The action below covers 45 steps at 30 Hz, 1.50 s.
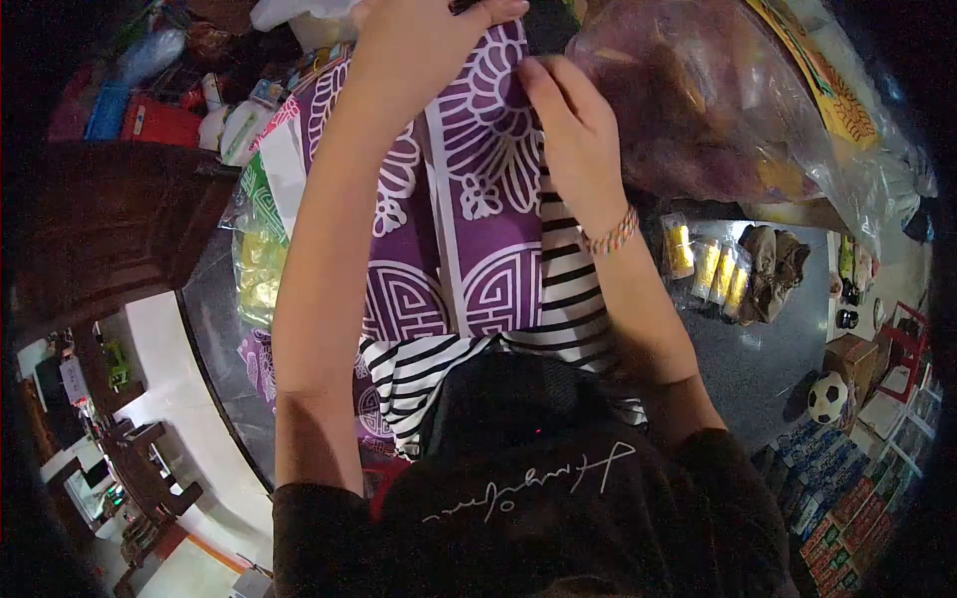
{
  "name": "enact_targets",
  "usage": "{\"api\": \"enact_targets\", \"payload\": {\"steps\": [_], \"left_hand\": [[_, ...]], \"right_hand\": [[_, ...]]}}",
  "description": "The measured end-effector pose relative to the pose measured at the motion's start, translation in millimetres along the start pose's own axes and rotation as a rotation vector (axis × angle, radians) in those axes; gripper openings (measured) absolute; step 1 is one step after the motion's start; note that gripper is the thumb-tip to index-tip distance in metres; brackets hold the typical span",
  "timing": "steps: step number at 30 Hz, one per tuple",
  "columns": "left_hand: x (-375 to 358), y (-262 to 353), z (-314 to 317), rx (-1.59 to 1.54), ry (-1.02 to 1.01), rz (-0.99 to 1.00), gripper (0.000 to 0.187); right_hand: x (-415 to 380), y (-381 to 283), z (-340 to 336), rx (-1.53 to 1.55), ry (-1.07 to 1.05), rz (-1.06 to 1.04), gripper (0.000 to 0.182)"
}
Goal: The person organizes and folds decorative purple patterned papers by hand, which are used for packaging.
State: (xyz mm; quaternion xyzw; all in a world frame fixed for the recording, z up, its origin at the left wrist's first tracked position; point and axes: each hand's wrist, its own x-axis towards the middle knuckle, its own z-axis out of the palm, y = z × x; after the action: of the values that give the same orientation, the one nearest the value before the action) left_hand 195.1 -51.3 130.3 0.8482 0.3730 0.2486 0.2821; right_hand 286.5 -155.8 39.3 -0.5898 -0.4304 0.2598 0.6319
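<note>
A purple sheet (498, 214) printed with white flower and fretwork patterns lies lengthwise over my lap, on black-and-white striped cloth (573, 269). A pale lengthwise strip divides its printed panels. My left hand (439, 30) is at the sheet's far end, closed on it, with part of the hand cut off by the top of the view. At the right edge, my right hand (576, 125) pinches the sheet with its fingers bent. A braided bracelet (611, 236) circles the right wrist.
A large clear plastic bag (688, 110) sits at the far right. Yellow packets (713, 269) and brown shoes (773, 269) lie on the dark floor, with a football (827, 397) beyond. To the left are green and yellow wrapped bundles (259, 269) and dark wooden furniture (110, 229).
</note>
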Motion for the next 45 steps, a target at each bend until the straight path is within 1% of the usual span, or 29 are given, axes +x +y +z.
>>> {"api": "enact_targets", "payload": {"steps": [2, 3, 4, 6, 8, 9, 11, 12, 14, 15, 16, 18, 19, 20, 21, 22, 23, 25, 26, 28, 29, 31, 33, 35, 38, 40, 42, 44, 45], "left_hand": [[0, 12, -2, -0.014, 0.144, 0.071, 0.018], [-2, 17, -8, 0.005, 0.098, -0.067, 0.017], [-1, 11, -7, 0.004, 0.108, -0.073, 0.017], [5, -10, 1, -0.059, 0.306, 0.109, 0.015], [12, -19, 5, -0.106, 0.315, 0.139, 0.015], [14, -21, 8, -0.087, 0.295, 0.16, 0.016], [16, -22, 11, -0.096, 0.242, 0.178, 0.017], [16, -21, 9, -0.099, 0.244, 0.174, 0.017], [15, -13, -3, -0.2, -0.049, 0.213, 0.017], [25, -19, -3, -0.225, -0.251, 0.127, 0.017], [22, -14, -7, -0.232, -0.249, 0.124, 0.017], [13, -4, -14, 0.068, -0.322, 0.363, 0.014], [15, -21, 5, 0.156, -0.286, 0.435, 0.019], [0, -28, 19, 0.154, -0.282, 0.425, 0.019], [-21, -30, 31, 0.29, 0.071, 0.527, 0.03], [-41, -28, 41, 0.424, 0.428, 0.62, 0.042], [-61, -25, 48, 0.427, 0.429, 0.617, 0.042], [-94, -18, 60, 0.271, 0.125, 0.473, 0.054], [-106, -19, 65, 0.267, 0.124, 0.469, 0.054], [-123, -22, 74, 0.285, -0.021, 0.448, 0.071], [-124, -25, 78, 0.281, -0.01, 0.428, 0.069], [-124, -28, 81, 0.225, 0.012, 0.406, 0.069], [-123, -29, 81, 0.134, 0.067, 0.371, 0.067], [-123, -33, 83, 0.188, 0.085, 0.365, 0.064], [-122, -37, 84, 0.235, 0.1, 0.346, 0.058], [-122, -38, 80, 0.236, 0.102, 0.329, 0.055], [-125, -39, 71, 0.273, 0.045, 0.312, 0.051], [-129, -40, 58, 0.269, 0.005, 0.292, 0.05], [-132, -42, 52, 0.278, -0.066, 0.321, 0.051]], "right_hand": [[-1, 1, 3, -0.043, 0.018, -0.048, 0.023], [-2, 2, 5, -0.085, 0.04, -0.095, 0.022], [-3, 4, 6, -0.129, 0.062, -0.141, 0.021], [-23, 5, 4, -0.175, 0.02, -0.112, 0.019], [-48, 0, -1, -0.221, -0.043, 0.033, 0.017], [-61, -3, -4, -0.224, -0.054, 0.033, 0.017], [-86, -10, -12, -0.324, -0.155, 0.153, 0.013], [-96, -12, -14, -0.328, -0.159, 0.154, 0.013], [-111, -14, -20, -0.355, -0.279, -0.051, 0.01], [-116, -11, -22, -0.355, -0.318, -0.115, 0.009], [-117, -14, -25, -0.361, -0.323, -0.112, 0.009], [-113, -25, -32, -0.425, -0.536, -0.199, 0.009], [-107, -29, -41, -0.414, -0.639, -0.078, 0.01], [-105, -29, -46, -0.301, -0.548, 0.085, 0.01], [-102, -28, -50, -0.187, -0.453, 0.246, 0.01], [-96, -17, -58, -0.171, -0.337, 0.144, 0.01], [-88, -21, -57, -0.026, -0.187, 0.225, 0.012], [-64, -14, -64, -0.094, -0.001, 0.231, 0.018], [-53, -7, -59, -0.097, -0.003, 0.234, 0.018], [-35, 8, -49, 0.093, 0.132, 0.259, 0.02], [-26, 16, -42, 0.089, 0.119, 0.258, 0.02], [-13, 27, -27, 0.442, 0.145, 0.485, 0.022], [-8, 26, -17, 0.397, 0.082, 0.43, 0.023], [-2, 37, -12, 0.308, 0.015, 0.303, 0.023], [-1, 43, -13, 0.321, 0.056, 0.382, 0.023], [-6, 44, -12, 0.341, 0.094, 0.373, 0.02], [-15, 45, -19, 0.361, 0.137, 0.367, 0.017], [-25, 41, -34, 0.388, -0.014, 0.394, 0.013], [-33, 33, -36, 0.401, -0.01, 0.435, 0.013]]}}
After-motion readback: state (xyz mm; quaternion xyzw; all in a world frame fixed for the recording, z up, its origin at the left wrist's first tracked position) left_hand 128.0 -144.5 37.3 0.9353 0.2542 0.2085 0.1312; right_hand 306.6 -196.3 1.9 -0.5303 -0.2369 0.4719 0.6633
